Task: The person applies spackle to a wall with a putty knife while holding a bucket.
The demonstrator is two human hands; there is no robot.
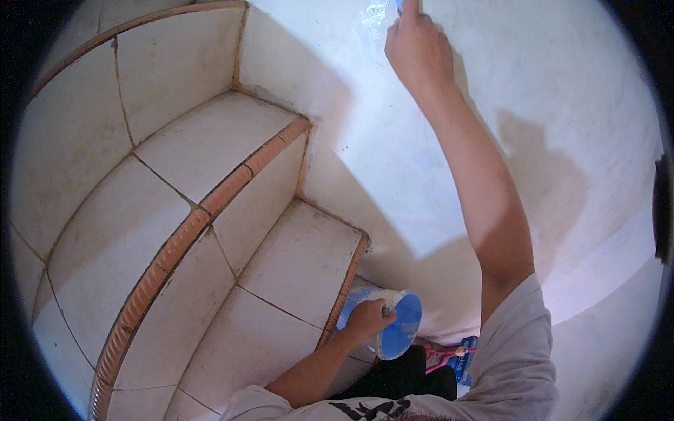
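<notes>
My right hand (420, 43) is raised to the white wall (393, 161), its fingers closed around a slim tool with a blue part (400, 6). Most of that tool lies past the top edge of the picture. A shiny, wet-looking patch shows on the wall just left of it. Low down, beside the bottom steps, my left hand (368, 319) grips the rim of a blue bucket (401, 328). The bucket is tilted with its mouth toward the right, and pale smears mark its rim and inside. A small dark piece shows at my left fingertips; its kind is unclear.
Tiled stairs (270, 242) with brown ridged edging (189, 221) curve up the left side and meet the wall. Near my body lie a blue printed package (461, 365) and a pink thing (439, 361), partly hidden. A dark object (661, 210) stands at the right rim.
</notes>
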